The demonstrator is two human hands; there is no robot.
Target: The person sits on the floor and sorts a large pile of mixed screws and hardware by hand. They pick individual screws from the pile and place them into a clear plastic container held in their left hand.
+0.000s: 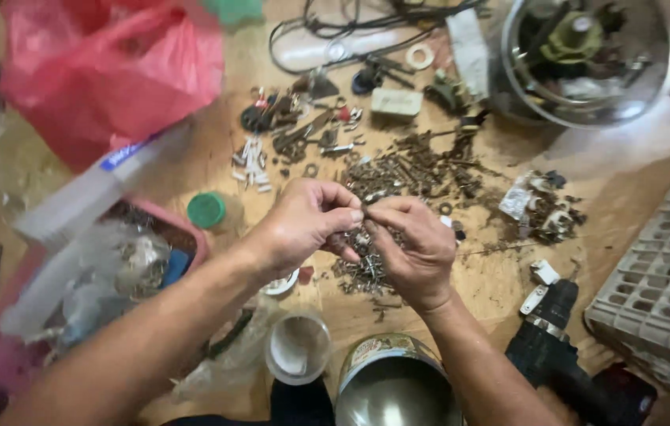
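A worn wooden floor (209, 162) carries a wide scatter of small hardware. At its far left corner lies a crumpled red plastic bag (106, 71), and below it, along the left edge, a pink tray (193, 237) holds clear plastic packets. Just right of the tray stands a small green-capped bottle (207, 210). Near the floor's middle, the left hand (299, 225) and the right hand (414, 248) meet fingertip to fingertip, both closed in a pinch on something small and metallic between them; exactly what it is cannot be told. Directly under and behind the hands spreads a pile of rusty dark screws and nails (406, 170). At the near edge stand a white plastic cup (297, 347) and, beside it to the right, an open round metal tin (394, 386). Further right lies a black cordless drill (556, 347). At the far right corner sits a shiny steel bowl (587, 59) filled with parts, and along the right edge a white slatted plastic crate (658, 276).
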